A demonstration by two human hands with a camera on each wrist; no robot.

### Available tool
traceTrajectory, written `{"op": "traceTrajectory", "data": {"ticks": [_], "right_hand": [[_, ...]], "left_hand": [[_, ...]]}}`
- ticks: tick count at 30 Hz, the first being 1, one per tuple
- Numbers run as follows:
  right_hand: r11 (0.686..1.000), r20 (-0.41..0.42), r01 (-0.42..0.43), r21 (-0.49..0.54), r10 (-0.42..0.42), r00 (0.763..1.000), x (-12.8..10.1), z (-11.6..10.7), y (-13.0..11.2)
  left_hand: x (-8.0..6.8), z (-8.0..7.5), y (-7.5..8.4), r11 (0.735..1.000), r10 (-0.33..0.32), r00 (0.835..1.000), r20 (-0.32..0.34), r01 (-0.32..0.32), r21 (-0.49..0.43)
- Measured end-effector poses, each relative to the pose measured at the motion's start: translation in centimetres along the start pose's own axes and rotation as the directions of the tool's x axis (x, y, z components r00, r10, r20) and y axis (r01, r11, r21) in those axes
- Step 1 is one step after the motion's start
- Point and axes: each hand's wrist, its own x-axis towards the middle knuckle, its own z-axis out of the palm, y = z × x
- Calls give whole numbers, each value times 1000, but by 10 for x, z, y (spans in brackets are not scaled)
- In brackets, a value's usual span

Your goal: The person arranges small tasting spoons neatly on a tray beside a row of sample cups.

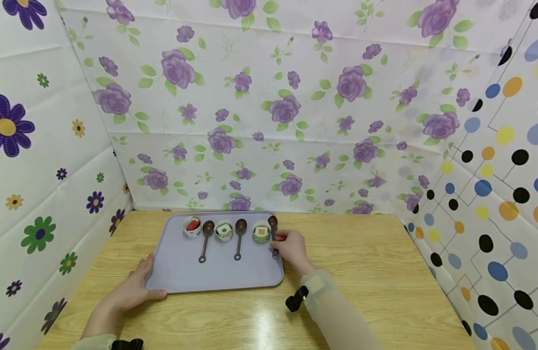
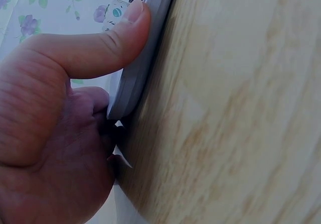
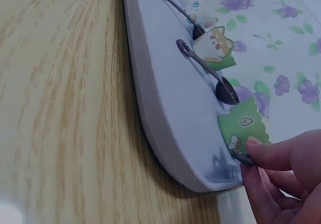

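On the wooden table (image 1: 361,272) lies a lilac tray (image 1: 216,274) with three small cups and three dark spoons in a row along its far edge. Only the left wrist view shows how the left hand (image 1: 133,289) grips the tray's corner at about 7 o'clock: thumb (image 2: 100,43) pressed on top of the rim, fingers tucked out of sight beneath. The right wrist view shows the right hand (image 1: 291,248) pinching the handle of the rightmost spoon (image 1: 273,236), at about 3 o'clock on the tray, beside the green cup (image 3: 243,128). From the head camera that handle is mostly hidden by the fingers; its brown bowl lies just beside the cup's rim.
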Motion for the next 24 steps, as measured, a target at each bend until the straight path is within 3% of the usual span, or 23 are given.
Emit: {"op": "traceTrajectory", "data": {"ticks": [11,24], "right_hand": [[979,10,83,-185,-82,997,-1,6,-10],[909,53,165,-382,-157,986,-3,8,-12]], "left_hand": [[-1,-1,2,1000,-26,1000,8,26,4],[-1,0,1,999,-29,1000,11,28,21]]}}
